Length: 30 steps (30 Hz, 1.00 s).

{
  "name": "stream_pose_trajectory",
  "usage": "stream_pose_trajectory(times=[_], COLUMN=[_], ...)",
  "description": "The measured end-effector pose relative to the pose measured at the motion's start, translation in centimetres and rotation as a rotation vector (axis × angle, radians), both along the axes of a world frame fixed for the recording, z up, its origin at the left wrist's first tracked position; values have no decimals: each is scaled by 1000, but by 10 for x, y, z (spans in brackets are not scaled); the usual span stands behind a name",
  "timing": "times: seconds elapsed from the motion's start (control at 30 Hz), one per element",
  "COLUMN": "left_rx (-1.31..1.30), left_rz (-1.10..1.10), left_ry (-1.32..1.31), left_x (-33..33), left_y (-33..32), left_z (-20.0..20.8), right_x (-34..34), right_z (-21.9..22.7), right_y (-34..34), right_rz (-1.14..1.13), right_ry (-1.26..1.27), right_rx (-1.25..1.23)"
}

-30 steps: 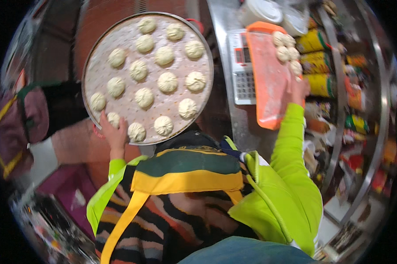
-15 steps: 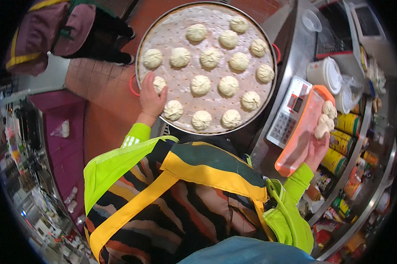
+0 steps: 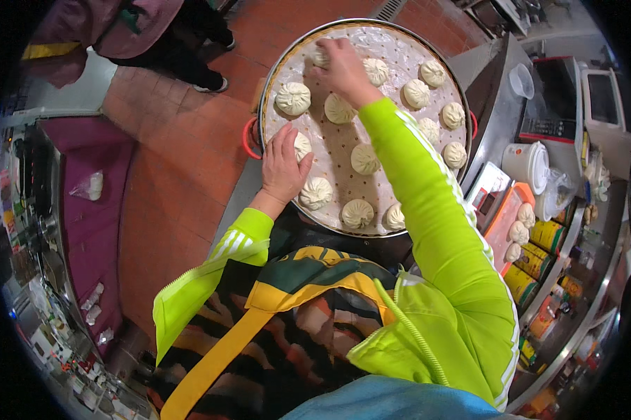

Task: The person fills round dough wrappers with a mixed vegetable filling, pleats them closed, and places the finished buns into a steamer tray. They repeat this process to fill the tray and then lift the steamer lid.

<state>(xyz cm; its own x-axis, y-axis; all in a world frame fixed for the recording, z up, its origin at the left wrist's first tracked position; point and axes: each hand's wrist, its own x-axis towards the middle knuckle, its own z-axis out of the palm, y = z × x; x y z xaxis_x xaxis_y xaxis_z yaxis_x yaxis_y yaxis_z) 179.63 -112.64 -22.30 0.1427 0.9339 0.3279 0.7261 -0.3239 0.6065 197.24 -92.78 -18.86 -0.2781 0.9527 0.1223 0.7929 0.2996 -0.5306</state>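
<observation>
A large round tray [image 3: 333, 143] with a dotted, perforated lining carries many pleated white buns, such as one in the middle [image 3: 365, 159]. Across its far left part reaches my right hand [image 3: 345, 73], fingers closed about a bun [image 3: 320, 57] at the lining; the fingers partly cover it. At the left rim, my left hand [image 3: 284, 168] lies with fingers stretched and thumb apart beside another bun [image 3: 302, 145]. My right sleeve hides part of the tray. On the right, an orange tray [image 3: 499, 234] holds a row of smaller dough pieces [image 3: 518, 232].
Beside the orange tray are a digital scale [image 3: 488, 183] and a white lidded tub [image 3: 527, 166] on a metal counter [image 3: 496, 119]. Yellow tins [image 3: 534, 260] line a shelf at right. Another person's legs [image 3: 179, 70] stand at the upper left. A purple panel [image 3: 91, 210] is at left.
My right hand has left the orange tray and is on a bun at the round tray's far left, where none showed before. My left hand stays at the left rim. The view has shifted.
</observation>
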Motion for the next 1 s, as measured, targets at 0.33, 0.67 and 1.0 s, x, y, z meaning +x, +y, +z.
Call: stream_pose_trajectory(times=[0.33,0.67,1.0], left_rx=[-40,-2,4], left_rz=[-12,-30,-18], left_ry=[59,154,112], left_x=[38,63,49], left_y=[22,4,-12], left_z=[-20,-5,9], right_x=[171,578,560], right_z=[70,77,93], right_y=[-95,-426,-453], right_rz=[-193,-1620,-1709], right_ry=[223,-330,-160], right_rx=[338,171,-58])
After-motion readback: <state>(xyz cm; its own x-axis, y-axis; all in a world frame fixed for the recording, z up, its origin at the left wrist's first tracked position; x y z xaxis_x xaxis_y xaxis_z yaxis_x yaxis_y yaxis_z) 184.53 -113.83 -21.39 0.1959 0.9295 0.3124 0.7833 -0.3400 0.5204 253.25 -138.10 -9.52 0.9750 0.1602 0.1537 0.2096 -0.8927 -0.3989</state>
